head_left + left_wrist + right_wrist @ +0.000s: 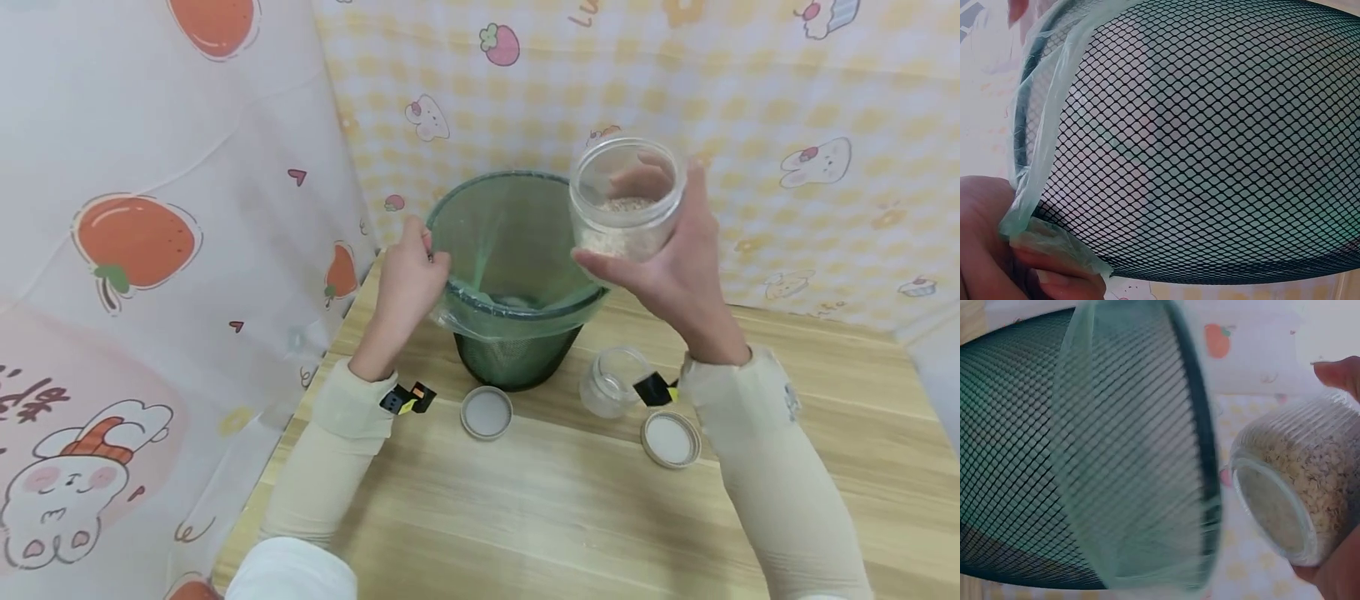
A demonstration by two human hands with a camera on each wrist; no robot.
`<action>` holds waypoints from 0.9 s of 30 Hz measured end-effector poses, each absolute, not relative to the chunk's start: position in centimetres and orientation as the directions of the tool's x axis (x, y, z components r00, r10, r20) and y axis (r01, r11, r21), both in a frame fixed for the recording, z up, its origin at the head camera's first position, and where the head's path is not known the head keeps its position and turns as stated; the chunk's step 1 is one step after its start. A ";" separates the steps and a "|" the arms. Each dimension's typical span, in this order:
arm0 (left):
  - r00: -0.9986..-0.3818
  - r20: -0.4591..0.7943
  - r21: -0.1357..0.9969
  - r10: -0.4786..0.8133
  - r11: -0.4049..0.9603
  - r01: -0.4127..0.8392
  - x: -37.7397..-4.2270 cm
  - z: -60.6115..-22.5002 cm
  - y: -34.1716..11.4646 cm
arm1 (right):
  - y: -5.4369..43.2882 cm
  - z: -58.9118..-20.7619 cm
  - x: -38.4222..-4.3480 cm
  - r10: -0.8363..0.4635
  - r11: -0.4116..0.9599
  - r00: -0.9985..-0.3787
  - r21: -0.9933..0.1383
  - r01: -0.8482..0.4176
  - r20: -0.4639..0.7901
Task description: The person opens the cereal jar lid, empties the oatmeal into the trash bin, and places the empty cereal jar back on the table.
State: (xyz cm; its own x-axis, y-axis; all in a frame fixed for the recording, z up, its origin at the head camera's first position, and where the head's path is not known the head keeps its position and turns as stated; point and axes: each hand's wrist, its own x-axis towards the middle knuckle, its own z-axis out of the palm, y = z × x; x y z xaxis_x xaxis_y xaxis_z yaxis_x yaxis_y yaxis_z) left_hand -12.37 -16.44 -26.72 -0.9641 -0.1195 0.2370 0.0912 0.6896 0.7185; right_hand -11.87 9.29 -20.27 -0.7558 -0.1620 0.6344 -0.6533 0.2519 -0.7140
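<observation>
Cartoon-printed curtains with carrots, rabbits and strawberries hang behind a pale wooden table (525,517). Near its back edge stands a black mesh bin (516,358) lined with a thin green bag (517,242). The person's left hand (408,283) pinches the bag's folded-over edge at the bin's left rim, seemingly to keep bin and liner steady; the left wrist view shows fingers (1054,275) pressing the plastic against the mesh. The right hand (675,267) wraps around a clear jar (626,200) partly filled with pale grains, holding it tilted above the bin's right rim, open mouth turned toward the bin, as one would for tipping out the contents. In front of the bin, on the table, lie a round lid (486,412), an empty lidless jar (611,382) and a second lid (670,439) further right.
</observation>
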 end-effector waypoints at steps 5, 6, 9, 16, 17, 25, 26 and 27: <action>-0.961 0.249 0.731 -0.122 0.674 0.104 -12.5 -26.8 -16.5 | 8.1 -21.3 -14.3 -0.223 0.272 -0.692 -0.638 -0.720 0.686; -0.961 0.250 0.734 -0.121 0.671 0.106 -12.5 -26.9 -16.5 | 8.0 -21.7 -14.8 -0.241 0.280 -0.677 -0.618 -0.735 0.696; -0.960 0.251 0.742 -0.121 0.662 0.110 -12.5 -27.0 -16.5 | 7.8 -22.8 -16.2 -0.298 0.294 -0.664 -0.596 -0.747 0.686; -0.962 0.245 0.744 -0.119 0.659 0.109 -12.5 -27.0 -16.4 | 8.1 -25.0 -19.9 -0.428 0.393 -0.658 -0.528 -0.753 0.620; -0.963 0.243 0.744 -0.114 0.659 0.110 -12.5 -27.0 -16.5 | 8.2 -25.0 -20.2 -0.448 0.419 -0.659 -0.509 -0.752 0.604; -0.968 0.230 0.752 -0.102 0.650 0.110 -12.5 -26.6 -16.5 | 8.0 -24.0 -21.4 -0.575 0.571 -0.670 -0.355 -0.740 0.469; -0.967 0.233 0.751 -0.105 0.651 0.110 -12.5 -26.7 -16.4 | 7.9 -23.8 -21.4 -0.578 0.580 -0.672 -0.347 -0.737 0.462; -0.965 0.237 0.751 -0.110 0.651 0.110 -12.5 -26.7 -16.4 | 7.8 -23.8 -21.5 -0.580 0.587 -0.674 -0.338 -0.735 0.458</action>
State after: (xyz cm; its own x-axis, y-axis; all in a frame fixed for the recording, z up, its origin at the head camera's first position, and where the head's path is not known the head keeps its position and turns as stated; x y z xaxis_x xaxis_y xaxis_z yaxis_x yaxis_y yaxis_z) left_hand -12.48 -16.39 -26.69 -0.9652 -0.1098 0.2372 0.1104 0.6511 0.7510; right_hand -21.49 7.76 -23.78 -0.6737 -0.5800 0.4580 -0.7354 0.5872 -0.3381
